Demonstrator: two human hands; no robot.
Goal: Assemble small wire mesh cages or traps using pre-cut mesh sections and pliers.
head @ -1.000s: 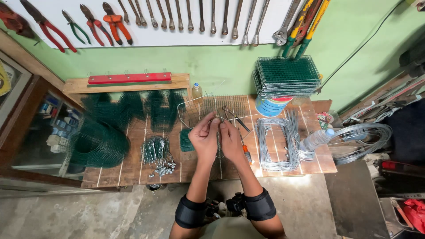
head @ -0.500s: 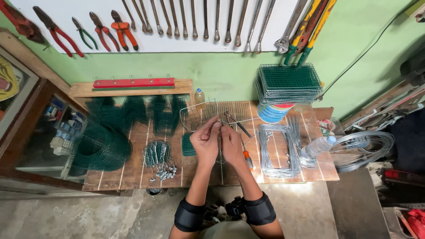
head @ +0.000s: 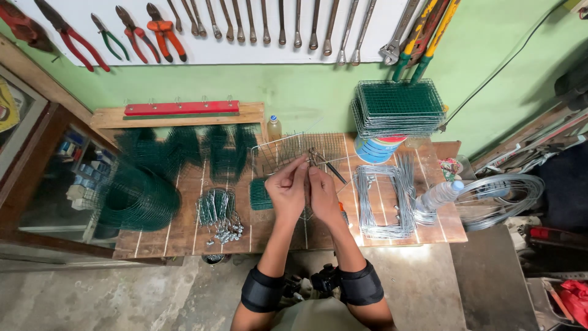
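Both hands raised together over bench centre. Left hand (head: 286,190) & right hand (head: 321,191) nearly touching, fingers pinched narrow on thin wire piece (head: 304,168) held between fingertips; piece too thin to make out exact shape. Small pliers (head: 324,162) just beyond right fingertips, lying on or against wire mesh panel (head: 294,150) at far side of wooden bench (head: 184,230); cannot tell if touched.

Progress, judged from layout: seems mid-run of repeated work. Bundle of small bent wire hooks (head: 218,211) piled left of hands, looks like finished pieces. Stack of bent wire frames (head: 383,199) right of hands, silver, neatly nested. Green mesh squares stacked (head: 398,107) on blue tub, far right. Green mesh roll (head: 138,196) near left, more green mesh scraps beyond it. Coil of bare wire (head: 499,196) off bench right = stock left to use. Plastic bottle (head: 438,195) lying near frames. Piece in hand not yet set down.
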